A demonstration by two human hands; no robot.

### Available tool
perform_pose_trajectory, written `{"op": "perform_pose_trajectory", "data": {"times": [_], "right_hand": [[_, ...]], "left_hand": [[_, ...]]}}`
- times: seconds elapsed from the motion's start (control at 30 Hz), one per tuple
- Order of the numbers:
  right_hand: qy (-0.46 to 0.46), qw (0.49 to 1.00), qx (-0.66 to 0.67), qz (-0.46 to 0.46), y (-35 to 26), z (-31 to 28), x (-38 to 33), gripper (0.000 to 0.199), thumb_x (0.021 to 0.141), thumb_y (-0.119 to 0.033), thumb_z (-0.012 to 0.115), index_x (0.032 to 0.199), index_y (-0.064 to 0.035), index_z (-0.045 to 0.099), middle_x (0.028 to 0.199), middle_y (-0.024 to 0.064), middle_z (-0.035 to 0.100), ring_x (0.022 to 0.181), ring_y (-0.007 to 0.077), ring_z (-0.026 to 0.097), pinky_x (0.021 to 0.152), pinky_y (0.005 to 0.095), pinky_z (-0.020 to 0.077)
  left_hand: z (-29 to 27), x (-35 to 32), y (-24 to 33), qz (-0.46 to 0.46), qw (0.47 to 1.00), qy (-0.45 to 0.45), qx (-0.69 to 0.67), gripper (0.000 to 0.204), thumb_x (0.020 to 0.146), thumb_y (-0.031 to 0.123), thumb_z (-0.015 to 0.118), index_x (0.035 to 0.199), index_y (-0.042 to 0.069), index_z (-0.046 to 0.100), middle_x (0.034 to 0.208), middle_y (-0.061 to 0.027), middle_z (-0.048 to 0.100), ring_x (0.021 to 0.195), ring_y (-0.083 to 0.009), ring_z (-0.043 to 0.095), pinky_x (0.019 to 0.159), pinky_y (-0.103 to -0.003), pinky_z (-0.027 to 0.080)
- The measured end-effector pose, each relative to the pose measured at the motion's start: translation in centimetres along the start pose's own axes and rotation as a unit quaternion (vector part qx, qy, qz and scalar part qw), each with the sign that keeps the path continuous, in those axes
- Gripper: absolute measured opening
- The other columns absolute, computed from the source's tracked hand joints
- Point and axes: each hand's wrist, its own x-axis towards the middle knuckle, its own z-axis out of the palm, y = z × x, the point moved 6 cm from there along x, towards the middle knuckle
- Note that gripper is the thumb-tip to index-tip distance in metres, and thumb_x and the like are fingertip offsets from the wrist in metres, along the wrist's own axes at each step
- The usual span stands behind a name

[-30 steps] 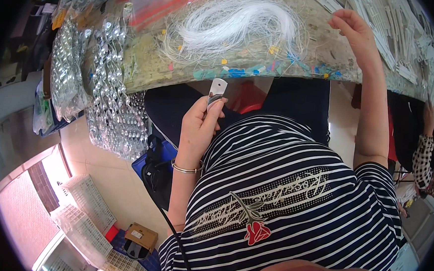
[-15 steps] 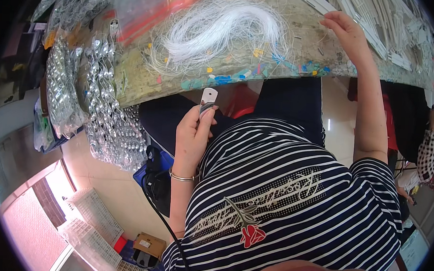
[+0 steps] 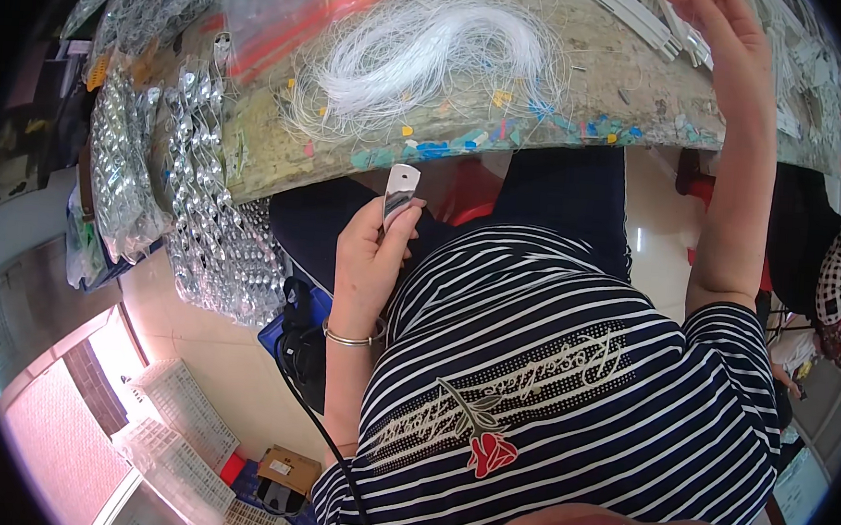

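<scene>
My left hand (image 3: pixel 371 252) is closed around a shiny flat metal strip (image 3: pixel 403 186) with a rounded end and a small hole. It holds the strip upright in front of the table's near edge, thumb on top. My right hand (image 3: pixel 727 45) is over the far right of the table, beside the bundles of thin white strips (image 3: pixel 637 21). Its fingers look loosely apart with nothing visible in them, though the upper edge of the head view cuts off some fingertips. A curved hank of white thread (image 3: pixel 433 56) lies on the table, touched by neither hand.
The worn table (image 3: pixel 604 91) has coloured specks along its near edge. Clear bags with red edging (image 3: pixel 305 24) lie beyond the hank. Silvery twisted pieces (image 3: pixel 204 182) hang off the left side. On the floor stands a cardboard box (image 3: pixel 289 471). Another person's checked sleeve (image 3: pixel 837 274) shows at far right.
My right hand has moved away and to the right, up to the picture's upper edge. My left hand has shifted slightly leftward, still holding the metal strip.
</scene>
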Motion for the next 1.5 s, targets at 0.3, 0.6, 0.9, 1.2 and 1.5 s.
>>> {"op": "perform_pose_trajectory", "data": {"times": [0.3,0.6,0.9,1.2,1.5], "right_hand": [[-0.503,0.855,0.124,0.032,-5.3,16.2,-13.9,0.021,0.092,-0.006,0.048,0.112,-0.0037,0.05,0.081,0.0008,0.057,0.074,0.0068,0.056,0.064,0.0196,0.0453],[-0.374,0.907,0.162,0.105,-3.2,15.5,-11.6,0.018,0.092,-0.007,0.048,0.109,-0.0068,0.05,0.081,-0.0009,0.056,0.07,0.0043,0.05,0.062,0.0172,0.0394],[-0.368,0.912,0.107,0.145,0.4,13.7,-12.4,0.016,0.093,-0.01,0.047,0.109,-0.0053,0.049,0.08,-0.0008,0.055,0.068,0.0047,0.048,0.062,0.0174,0.037],[-0.545,0.831,-0.035,0.105,1.6,15.7,-17.2,0.026,0.09,-0.008,0.051,0.116,-0.003,0.051,0.093,0.0053,0.061,0.08,0.0092,0.055,0.073,0.0226,0.0457],[-0.532,0.842,0.057,-0.075,-3.4,19.6,-17.2,0.025,0.087,-0.011,0.06,0.11,-0.002,0.057,0.103,0.0103,0.057,0.092,0.0202,0.057,0.084,0.0295,0.0452]], "left_hand": [[-1.0,-0.2,4.7,0.144,0.978,0.09,-0.123,0.026,0.091,0.006,0.05,0.115,-0.003,0.053,0.081,-0.002,0.061,0.058,-0.0021,0.049,0.047,-0.014,0.036],[-2.9,-0.9,1.0,0.022,0.989,0.017,-0.145,0.017,0.086,0.015,0.063,0.095,0.001,0.067,0.071,0.0002,0.061,0.05,-0.0014,0.044,0.045,-0.015,0.033],[-3.2,-0.6,0.2,0.015,0.982,0.067,-0.176,0.016,0.086,0.016,0.063,0.093,0.002,0.068,0.067,0.0014,0.06,0.049,-0.0009,0.042,0.044,-0.015,0.031],[-3.3,-0.8,0.9,0.031,0.987,0.076,-0.136,0.016,0.085,0.017,0.064,0.093,0.004,0.069,0.067,0.0018,0.06,0.051,-0.0004,0.042,0.045,-0.016,0.031],[-1.7,-0.8,1.7,0.022,0.991,0.014,-0.128,0.015,0.085,0.016,0.063,0.092,0.005,0.069,0.07,0.0032,0.061,0.054,-0.0002,0.044,0.046,-0.016,0.032]]}}
